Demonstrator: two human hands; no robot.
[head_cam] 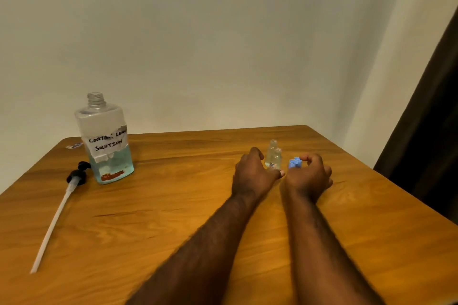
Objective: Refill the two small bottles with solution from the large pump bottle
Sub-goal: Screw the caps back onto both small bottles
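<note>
Right of centre, the left hand [252,173] curls round two small clear bottles [275,158], likely steadying them; the right hand [309,176] pinches blue plastic caps [295,162]. The large clear pump bottle [106,141] (black pump [76,177] off, for pouring) stands left.

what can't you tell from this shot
Head view only:
- Small bottles: fill level, too small and clear; bases partly behind the left hand.
- Blue caps: whether the right hand grips them, blurred.
- Small item on the table: too small to identify.
</note>
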